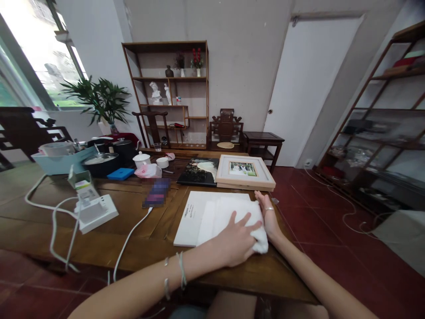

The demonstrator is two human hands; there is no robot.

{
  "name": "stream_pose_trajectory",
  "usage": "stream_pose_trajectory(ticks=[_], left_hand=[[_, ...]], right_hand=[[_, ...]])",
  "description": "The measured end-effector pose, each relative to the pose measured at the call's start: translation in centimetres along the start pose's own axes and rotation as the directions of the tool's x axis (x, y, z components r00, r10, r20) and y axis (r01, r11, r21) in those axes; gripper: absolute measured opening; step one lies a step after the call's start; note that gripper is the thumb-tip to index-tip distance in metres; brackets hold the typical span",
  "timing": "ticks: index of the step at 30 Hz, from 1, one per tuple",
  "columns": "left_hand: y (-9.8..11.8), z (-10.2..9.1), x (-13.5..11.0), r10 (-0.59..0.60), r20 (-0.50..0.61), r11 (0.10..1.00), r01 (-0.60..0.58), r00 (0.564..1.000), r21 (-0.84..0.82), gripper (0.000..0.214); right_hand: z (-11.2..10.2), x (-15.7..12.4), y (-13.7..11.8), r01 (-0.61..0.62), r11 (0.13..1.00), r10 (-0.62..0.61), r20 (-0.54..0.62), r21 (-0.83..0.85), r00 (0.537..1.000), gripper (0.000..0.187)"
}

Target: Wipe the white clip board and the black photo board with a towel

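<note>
A folded white cloth (229, 208) lies over a flat white board (189, 226) with a small printed label at its left side. My left hand (239, 239) rests on the cloth's near right part, fingers spread apart and pressing down; its thumb is hard to see. At the board's right side my right hand (268, 217) is held upright on edge, fingers straight, against the cloth. It grips nothing that I can see. Just behind the board are a light wooden picture frame (268, 175) with a photo and a dark picture panel (199, 172).
On the wooden table (139, 239) to the left lie a phone (157, 192) on a white cable, a white power strip (99, 215), a blue box (121, 173), white cups and a black pot (99, 164). The table's right edge is close to my right hand.
</note>
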State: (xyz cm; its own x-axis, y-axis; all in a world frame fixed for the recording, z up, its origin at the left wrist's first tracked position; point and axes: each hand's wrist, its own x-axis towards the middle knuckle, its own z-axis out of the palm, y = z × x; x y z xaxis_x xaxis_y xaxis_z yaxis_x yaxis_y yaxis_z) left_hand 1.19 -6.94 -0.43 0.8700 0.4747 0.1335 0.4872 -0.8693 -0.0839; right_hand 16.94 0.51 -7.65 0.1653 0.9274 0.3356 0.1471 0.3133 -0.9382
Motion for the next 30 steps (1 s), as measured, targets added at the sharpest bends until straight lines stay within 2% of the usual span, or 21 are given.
stream_pose_trajectory(ticks=[3, 6, 8, 11, 13, 16, 19, 24, 27, 30], left_hand=[[1.4, -1.1, -3.1, 0.093, 0.028, 0.993, -0.091, 0.995, -0.070, 0.027], [1.6, -2.6, -6.1, 0.112, 0.059, 0.981, -0.101, 0.992, -0.164, 0.033], [1.0, -4.1, -7.8, 0.032, 0.054, 0.974, -0.019, 0.998, -0.227, 0.043], [-1.0, -6.5, -9.9, -0.176, -0.015, 0.958, 0.168, 0.984, -0.232, 0.051], [-3.0, -7.7, -10.7, -0.303, -0.140, 0.949, 0.285, 0.943, -0.135, 0.054], [-6.0, -8.3, -11.0, -0.391, -0.271, 0.907, 0.418, 0.880, 0.051, 0.050], [-7.6, -7.3, -10.5, -0.405, -0.199, 0.888, 0.436, 0.892, 0.144, 0.043], [-7.3, -3.0, -9.9, -0.289, 0.054, 0.956, 0.285, 0.956, 0.064, 0.037], [-7.3, -1.2, -9.8, -0.264, 0.091, 0.964, 0.265, 0.960, 0.002, 0.040], [-8.5, -0.7, -9.1, -0.268, 0.090, 0.960, 0.273, 0.959, -0.056, 0.025]], right_hand=[[0.1, -0.2, -0.6, -0.066, 0.993, 0.065, 0.010, 0.100, 0.998, 0.058], [0.3, -0.6, -1.1, -0.027, 0.997, 0.020, 0.105, 0.070, 0.994, 0.057], [0.5, -0.8, -1.2, -0.031, 0.999, 0.026, 0.143, 0.031, 0.989, 0.060], [0.6, -1.0, -1.4, -0.071, 0.997, 0.073, 0.174, -0.021, 0.982, 0.062], [0.7, -1.2, -1.7, -0.076, 0.996, 0.085, 0.181, -0.055, 0.980, 0.063], [0.7, -1.4, -2.1, -0.063, 0.994, 0.078, 0.176, -0.087, 0.981, 0.063], [0.7, -1.4, -2.1, -0.052, 0.994, 0.069, 0.183, -0.099, 0.981, 0.061], [0.7, -1.3, -2.0, -0.028, 0.990, 0.055, 0.192, -0.138, 0.980, 0.060], [0.8, -1.3, -2.0, -0.046, 0.989, 0.072, 0.188, -0.140, 0.980, 0.057], [0.8, -1.3, -2.1, -0.039, 0.990, 0.067, 0.202, -0.138, 0.977, 0.055]])
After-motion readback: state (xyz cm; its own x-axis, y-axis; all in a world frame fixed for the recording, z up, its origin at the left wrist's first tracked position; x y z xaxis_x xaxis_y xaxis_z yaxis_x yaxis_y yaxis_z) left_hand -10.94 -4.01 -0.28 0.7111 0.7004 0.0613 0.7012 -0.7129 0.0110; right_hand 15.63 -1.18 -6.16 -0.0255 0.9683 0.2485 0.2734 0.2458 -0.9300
